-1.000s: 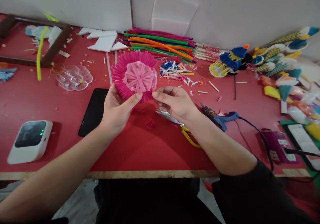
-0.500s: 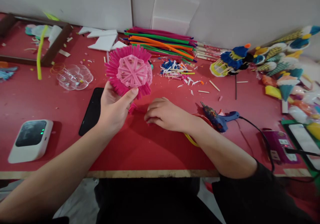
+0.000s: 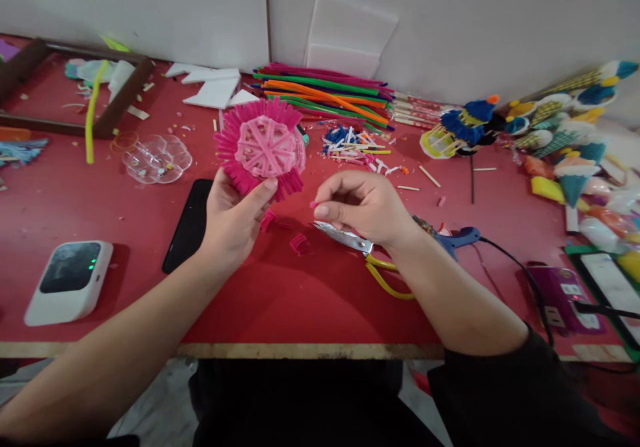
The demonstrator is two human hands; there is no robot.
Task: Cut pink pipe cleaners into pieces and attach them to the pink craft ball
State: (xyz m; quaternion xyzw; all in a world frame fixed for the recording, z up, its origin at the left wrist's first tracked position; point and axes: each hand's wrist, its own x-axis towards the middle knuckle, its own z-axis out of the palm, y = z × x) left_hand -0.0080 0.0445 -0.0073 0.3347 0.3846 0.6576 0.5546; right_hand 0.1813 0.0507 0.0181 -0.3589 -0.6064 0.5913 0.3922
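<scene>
My left hand [image 3: 237, 217] grips the lower edge of a round pink pipe-cleaner craft [image 3: 267, 144], a pale pink spoked disc ringed with bright pink fuzzy pieces. The ring has a gap at its right side. To its right, my right hand [image 3: 363, 204] pinches a small pink pipe-cleaner piece [image 3: 313, 204] between thumb and fingertips, apart from the disc. Beneath that hand lie scissors [image 3: 350, 239] with yellow handles, partly covered by the wrist. Short pink pipe-cleaner pieces [image 3: 300, 244] rest on the red table [image 3: 310, 307].
A glue gun [image 3: 457, 237] lies behind my right forearm, its cord running right to a purple power strip [image 3: 563, 294]. Long pipe cleaners [image 3: 325, 94] lie along the wall. A black phone [image 3: 187, 227], a white device [image 3: 70, 280] and a clear tray [image 3: 157, 159] are at left.
My right hand has risen from the table with a small pink pipe-cleaner piece in its fingertips, uncovering the scissors and loose pieces. My left hand still holds the disc.
</scene>
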